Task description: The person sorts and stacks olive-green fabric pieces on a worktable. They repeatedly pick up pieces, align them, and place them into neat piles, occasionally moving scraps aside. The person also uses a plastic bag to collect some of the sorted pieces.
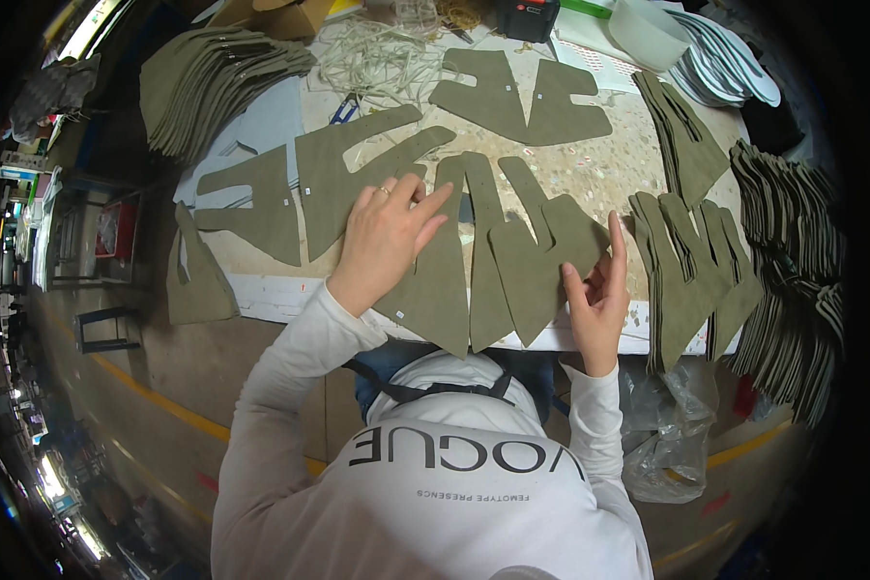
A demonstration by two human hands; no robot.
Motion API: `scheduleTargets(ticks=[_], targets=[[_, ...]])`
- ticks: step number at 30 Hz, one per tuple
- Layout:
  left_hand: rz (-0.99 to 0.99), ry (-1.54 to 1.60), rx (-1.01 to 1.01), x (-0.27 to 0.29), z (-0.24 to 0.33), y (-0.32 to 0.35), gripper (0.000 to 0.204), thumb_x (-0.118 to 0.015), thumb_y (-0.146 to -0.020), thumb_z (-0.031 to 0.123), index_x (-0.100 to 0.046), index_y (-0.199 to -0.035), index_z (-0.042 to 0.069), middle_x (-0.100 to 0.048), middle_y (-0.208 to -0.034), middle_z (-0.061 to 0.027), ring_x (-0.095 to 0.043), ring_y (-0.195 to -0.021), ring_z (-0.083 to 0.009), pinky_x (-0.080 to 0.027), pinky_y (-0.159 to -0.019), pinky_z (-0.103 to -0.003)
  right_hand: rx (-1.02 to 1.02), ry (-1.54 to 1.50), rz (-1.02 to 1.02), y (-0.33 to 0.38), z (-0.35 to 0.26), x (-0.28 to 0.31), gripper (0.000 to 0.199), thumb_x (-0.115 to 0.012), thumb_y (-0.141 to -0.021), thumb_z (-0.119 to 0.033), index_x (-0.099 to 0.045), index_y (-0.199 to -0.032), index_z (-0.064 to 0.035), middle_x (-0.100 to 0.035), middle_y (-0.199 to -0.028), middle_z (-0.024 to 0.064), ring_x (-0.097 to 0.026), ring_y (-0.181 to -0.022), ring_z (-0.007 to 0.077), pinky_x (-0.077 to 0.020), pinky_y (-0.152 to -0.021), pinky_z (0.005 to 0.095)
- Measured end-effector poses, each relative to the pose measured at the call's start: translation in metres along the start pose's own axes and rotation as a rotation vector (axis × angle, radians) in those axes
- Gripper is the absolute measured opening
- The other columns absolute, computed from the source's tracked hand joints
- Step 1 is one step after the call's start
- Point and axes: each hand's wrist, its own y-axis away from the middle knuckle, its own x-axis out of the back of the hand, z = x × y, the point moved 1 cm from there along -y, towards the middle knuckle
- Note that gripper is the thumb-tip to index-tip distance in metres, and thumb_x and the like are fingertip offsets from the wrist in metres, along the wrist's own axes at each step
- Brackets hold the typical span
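Note:
Olive-green cut pieces, apparently fabric or leather, lie on the worktable in front of me. My left hand [385,237] rests over the middle pieces, fingers apart, palm down, beside a long pointed piece [445,261]. At the right edge of a notched piece [536,266] is my right hand [601,304]. Its thumb tip meets that edge while the index finger stretches away from me; the other fingers are partly bent. Left of my left hand lie a slotted piece [333,184] and another piece [256,208], both bearing small white labels.
Stacks of olive pieces stand at far left [213,82] and hang over the right edge [793,290]. Smaller piles [681,271] lie at right. Behind are tangled pale cords [372,58], a translucent bowl [650,34] and a blue-handled tool [344,108]. A plastic bag [667,435] hangs below.

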Motion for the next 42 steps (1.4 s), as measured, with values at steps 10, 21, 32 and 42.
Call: scheduleTargets(ticks=[10, 21, 32, 42], targets=[[0.048, -0.057, -0.050, -0.001, -0.004, 0.002, 0.028, -0.073, -0.081, 0.024, -0.067, -0.107, 0.018, -0.052, -0.093, 0.0009, -0.052, -0.087, -0.0177, -0.037, -0.079, -0.036, 0.009, 0.039, -0.001, 0.001, -0.004, 0.001, 0.074, -0.061, -0.084, 0.006, -0.033, -0.151, -0.0090, -0.060, -0.116, 0.0059, -0.053, -0.080, 0.0044, -0.0392, -0.064, 0.0166], [0.068, -0.097, -0.052, -0.005, -0.002, 0.007, 0.032, -0.069, -0.086, 0.026, -0.069, -0.117, 0.020, -0.053, -0.094, 0.0010, -0.053, -0.086, -0.0147, -0.035, -0.079, -0.034, -0.011, -0.011, -0.034, 0.003, -0.006, 0.003, 0.055, -0.062, -0.087, 0.005, -0.049, -0.140, -0.0027, -0.060, -0.128, 0.0076, -0.057, -0.091, 0.0057, -0.0450, -0.072, 0.0185], [0.362, 0.366, 0.297, 0.037, -0.016, -0.001, 0.019, -0.068, -0.085, 0.011, -0.071, -0.104, 0.010, -0.062, -0.082, -0.0033, -0.056, -0.067, -0.0158, -0.044, -0.064, -0.032, -0.064, -0.301, 0.134, 0.015, -0.050, 0.044, 0.051, -0.063, -0.089, 0.001, -0.051, -0.138, 0.0023, -0.060, -0.114, 0.0039, -0.046, -0.075, 0.0009, -0.0389, -0.068, 0.0169], [0.226, 0.422, 0.711, 0.058, -0.016, 0.081, 0.019, -0.070, -0.086, 0.011, -0.069, -0.103, 0.003, -0.068, -0.085, -0.0074, -0.062, -0.069, -0.0134, -0.050, -0.063, -0.026, -0.137, -0.180, -0.012, 0.035, -0.025, -0.009, 0.059, -0.066, -0.084, 0.007, -0.052, -0.140, -0.0044, -0.047, -0.093, -0.0016, -0.043, -0.071, 0.0037, -0.0407, -0.065, 0.0169]])
